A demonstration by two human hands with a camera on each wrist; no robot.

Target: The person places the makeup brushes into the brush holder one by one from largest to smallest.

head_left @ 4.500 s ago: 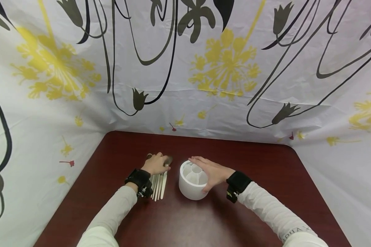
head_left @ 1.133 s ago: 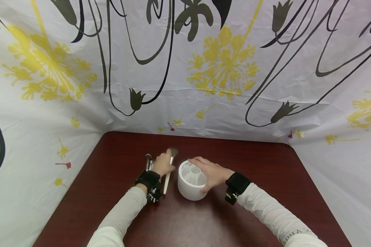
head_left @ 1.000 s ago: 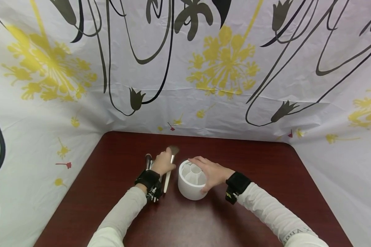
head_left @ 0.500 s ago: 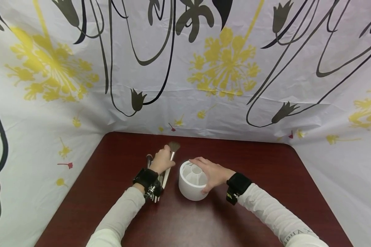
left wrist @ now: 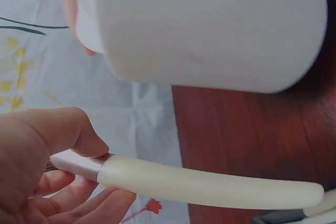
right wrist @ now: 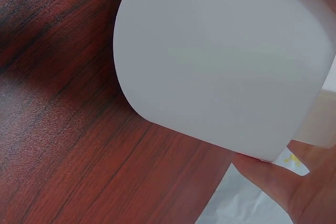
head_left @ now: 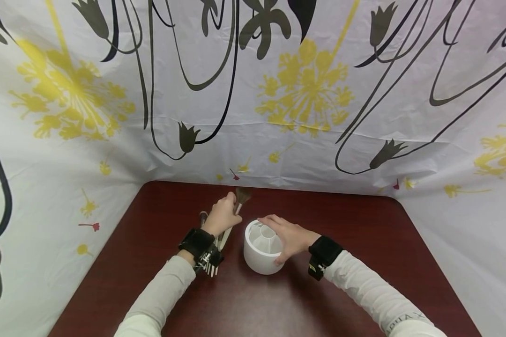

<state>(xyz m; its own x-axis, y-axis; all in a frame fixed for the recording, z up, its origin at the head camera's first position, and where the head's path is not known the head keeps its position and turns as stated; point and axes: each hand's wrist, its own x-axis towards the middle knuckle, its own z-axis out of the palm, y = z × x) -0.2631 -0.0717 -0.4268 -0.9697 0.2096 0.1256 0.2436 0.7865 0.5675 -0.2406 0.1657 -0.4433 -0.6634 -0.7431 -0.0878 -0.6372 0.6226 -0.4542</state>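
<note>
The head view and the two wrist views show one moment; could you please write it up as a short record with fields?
Left hand: pinches a brush near its metal collar
Brush: pale handle, dark bristles pointing away from the person
Right hand: grips the white holder at its rim
White holder: round, upright, divided inside; no brush seen in it
Other brushes: on the table left of the holder, partly hidden by the left arm
Table: dark reddish brown
Backdrop: white, floral print
</note>
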